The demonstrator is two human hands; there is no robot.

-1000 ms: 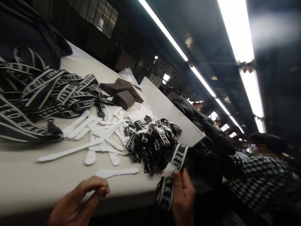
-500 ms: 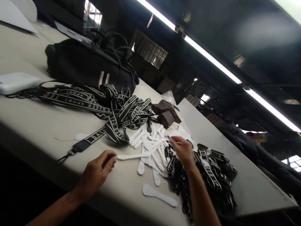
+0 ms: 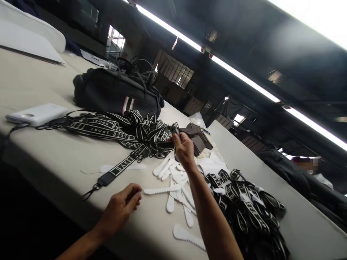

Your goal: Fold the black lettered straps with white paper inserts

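My right hand (image 3: 184,147) reaches across to the tangled heap of black webbing straps (image 3: 151,131) with white lettering. Its thumb and fingers pinch a dark strap end at the heap's right side. Near the table's front edge hangs my left hand (image 3: 123,204), fingers curled together and nothing showing in them. Just right of it lies a white notched plastic strip (image 3: 159,189), apart from the fingertips. More such strips are heaped (image 3: 177,177) under my right forearm. One strap (image 3: 121,166) with a black end tab and metal hook stretches toward the front edge.
Bundled straps with white strips (image 3: 252,209) lie at the right. Behind the heap are a black bag (image 3: 114,90), dark brown folded pieces (image 3: 196,137) and clear plastic (image 3: 196,119). A white power bank (image 3: 38,113) rests at left. Another table (image 3: 298,202) adjoins on the right.
My right hand has moved from the strip pile and bundled straps leftward and away to the tangled heap, taking hold of a strap. My left hand stays curled near the front edge. The view has shifted.
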